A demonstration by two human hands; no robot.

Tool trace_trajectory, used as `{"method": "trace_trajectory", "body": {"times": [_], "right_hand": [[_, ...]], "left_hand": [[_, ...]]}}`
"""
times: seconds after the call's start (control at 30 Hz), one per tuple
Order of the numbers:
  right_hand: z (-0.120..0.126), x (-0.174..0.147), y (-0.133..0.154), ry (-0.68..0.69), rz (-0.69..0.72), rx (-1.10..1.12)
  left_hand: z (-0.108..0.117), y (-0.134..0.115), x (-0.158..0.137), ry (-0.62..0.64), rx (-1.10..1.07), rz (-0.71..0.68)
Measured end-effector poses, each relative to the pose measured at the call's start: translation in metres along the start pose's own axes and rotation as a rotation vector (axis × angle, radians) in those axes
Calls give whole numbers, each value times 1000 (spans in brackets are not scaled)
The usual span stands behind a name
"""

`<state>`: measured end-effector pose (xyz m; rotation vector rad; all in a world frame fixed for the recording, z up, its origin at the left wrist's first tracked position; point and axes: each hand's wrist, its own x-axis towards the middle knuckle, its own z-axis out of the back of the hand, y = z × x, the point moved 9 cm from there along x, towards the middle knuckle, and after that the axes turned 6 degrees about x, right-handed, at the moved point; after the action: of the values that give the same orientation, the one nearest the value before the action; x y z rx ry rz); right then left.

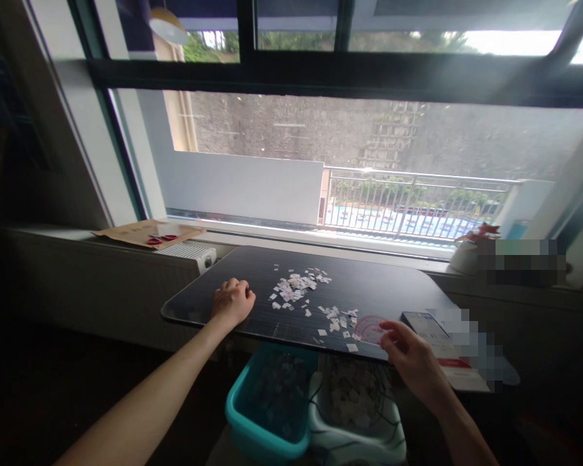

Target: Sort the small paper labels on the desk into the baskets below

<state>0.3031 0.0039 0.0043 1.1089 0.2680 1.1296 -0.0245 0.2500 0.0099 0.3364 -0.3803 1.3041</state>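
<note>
My left hand (233, 301) rests on the left of the dark table (214, 265), fingers curled in; whatever they may hold is hidden. At the table's front edge, my right hand (408, 349) pinches the right end of a clear half-round plastic piece with red markings, which looks like a protractor (366, 329). It lies low over the tabletop, beside a few small paper scraps (335, 318). A larger loose heap of white paper scraps (296, 285) is spread between my hands, toward the table's middle.
Below the table edge stand a teal basin (238, 408) and a pale bin (359, 437), both with scraps inside. A phone (425, 327) lies right of my right hand. Red-handled scissors (162, 239) rest on brown paper (126, 234) by the window. A white pot (461, 255) stands on the sill.
</note>
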Motion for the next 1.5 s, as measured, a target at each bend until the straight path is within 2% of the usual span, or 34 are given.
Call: {"method": "trace_trajectory", "body": {"times": [0.2,0.37,0.57,0.83,1.3,1.5], "right_hand": [[7,-3,-8,-16,-49,-2],[-1,-3,-15,-2,-76,81],[11,-3,-22,-117,-137,15],[4,3,-26,-132,-161,53],[-16,16,-16,0,-137,95],[-8,11,-19,-11,-139,28]], "left_hand": [[-1,1,1,-5,4,13],[-2,1,1,-9,2,3],[-1,1,1,-12,4,4],[-2,1,1,-9,1,0],[-2,0,1,-7,-9,-7],[-1,0,0,-11,-7,-1]]}}
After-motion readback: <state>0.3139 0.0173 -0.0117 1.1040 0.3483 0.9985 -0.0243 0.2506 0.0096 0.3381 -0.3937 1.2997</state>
